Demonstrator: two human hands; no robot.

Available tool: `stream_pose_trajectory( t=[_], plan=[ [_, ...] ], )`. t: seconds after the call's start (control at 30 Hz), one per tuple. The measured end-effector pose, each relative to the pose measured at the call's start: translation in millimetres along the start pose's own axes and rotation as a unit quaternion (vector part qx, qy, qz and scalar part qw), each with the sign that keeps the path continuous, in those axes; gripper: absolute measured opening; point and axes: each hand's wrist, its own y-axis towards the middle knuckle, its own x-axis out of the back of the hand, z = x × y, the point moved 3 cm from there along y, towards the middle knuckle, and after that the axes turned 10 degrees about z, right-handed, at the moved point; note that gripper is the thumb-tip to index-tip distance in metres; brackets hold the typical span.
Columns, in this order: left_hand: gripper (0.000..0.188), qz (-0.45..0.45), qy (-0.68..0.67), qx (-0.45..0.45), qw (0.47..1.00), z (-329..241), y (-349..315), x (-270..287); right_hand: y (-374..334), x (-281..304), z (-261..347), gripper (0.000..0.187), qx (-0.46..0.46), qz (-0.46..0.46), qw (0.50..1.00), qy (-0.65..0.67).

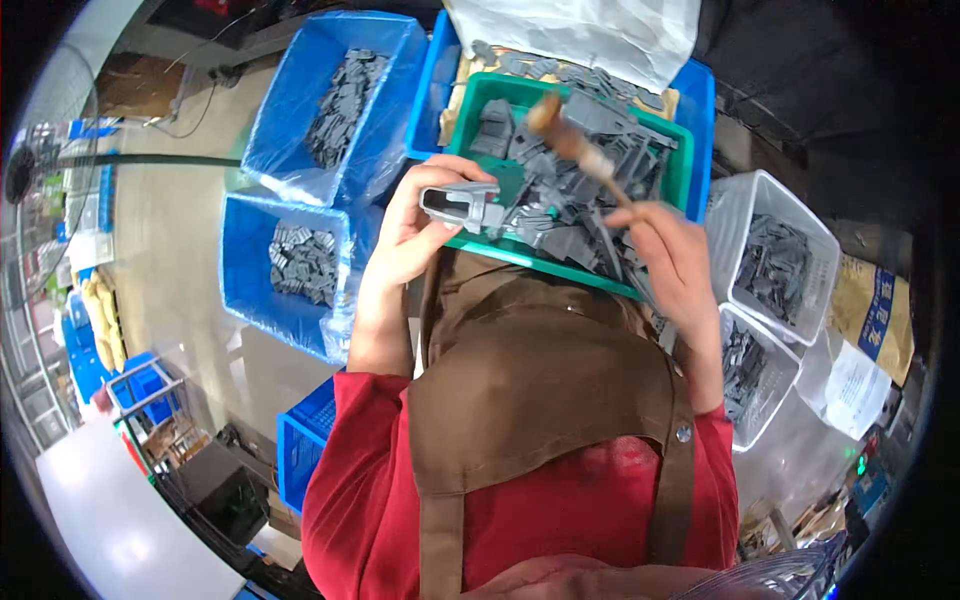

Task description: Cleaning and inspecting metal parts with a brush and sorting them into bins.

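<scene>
In the head view, the left hand is at the near left corner of a green tray, its fingers grasping a grey moulded part, with the thumb below and the other fingers behind and above. The part is held above the tray's edge, its hollow, dark opening facing left. The right hand is over the tray's near right side, its fingers clenched around the thin shaft of a brown-ended tool. The tool is blurred and slants up and left over the tray, so its exact kind cannot be told. Beneath it, many loose grey pieces lie heaped in the tray, some flat, some long and narrow. A blue box shows around the tray's far side, with more grey pieces and a white sheet at its far end. To the left are two blue bins with clear liners, both holding grey pieces; to the right, two white crates hold more. Beside these lie a tan bag and a white packet. The person wears a brown apron over red sleeves
</scene>
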Motion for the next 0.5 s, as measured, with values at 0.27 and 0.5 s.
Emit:
stream_pose_trajectory(
  t=[0.27, 0.5],
  plan=[
    [0.03, -0.025, 0.022, 0.033, 0.999, -8.1, -14.8, 4.2, -8.6, -14.3, 13.7, 0.013, 0.061, 0.051, 0.985, -0.151],
    [0.031, -0.048, 0.044, 0.066, 0.996, 1.2, -19.1, 5.6, -15.6, -18.8, 6.5, 0.013, 0.078, 0.071, 0.97, -0.22]
  ],
)
